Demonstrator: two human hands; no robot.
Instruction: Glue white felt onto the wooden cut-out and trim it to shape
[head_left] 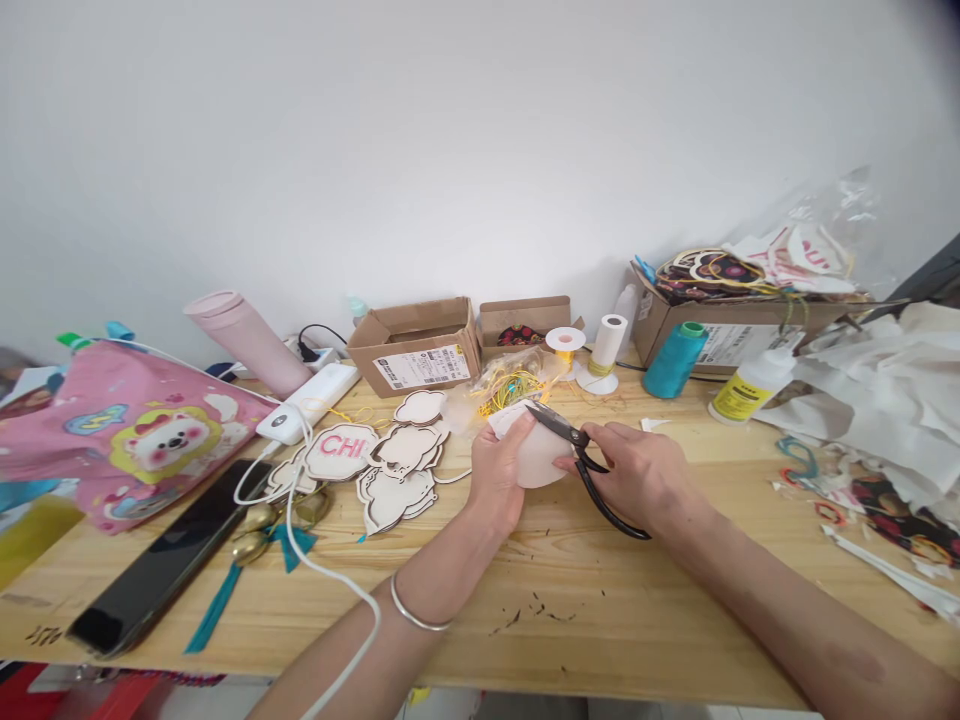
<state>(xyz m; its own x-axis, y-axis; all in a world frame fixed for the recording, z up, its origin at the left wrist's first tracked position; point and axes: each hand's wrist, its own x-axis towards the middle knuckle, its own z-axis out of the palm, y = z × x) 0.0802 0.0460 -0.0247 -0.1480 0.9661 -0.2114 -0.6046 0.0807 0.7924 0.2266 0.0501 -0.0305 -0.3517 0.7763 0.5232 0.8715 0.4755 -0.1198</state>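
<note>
My left hand (498,470) is closed on a white piece of fabric or paper (541,462) with a rounded lower edge, held above the wooden table. Black-handled scissors (559,424) are in my right hand (637,468), their blades pointing up and left across the white piece, near my left thumb. Part of the scissors' handle loop hangs below my right hand. Left of my hands lie several pale, cloud-shaped pieces with brown edges (409,447), and one piece (341,453) bears pink letters reading "CHI".
Behind stand a small open box (424,378), white spools (606,345), a teal thread cone (675,362) and a glue bottle (750,388). A phone (169,560), white power bank (307,403) with a cable, and pink bag (165,430) lie left. White scraps (892,390) are heaped right.
</note>
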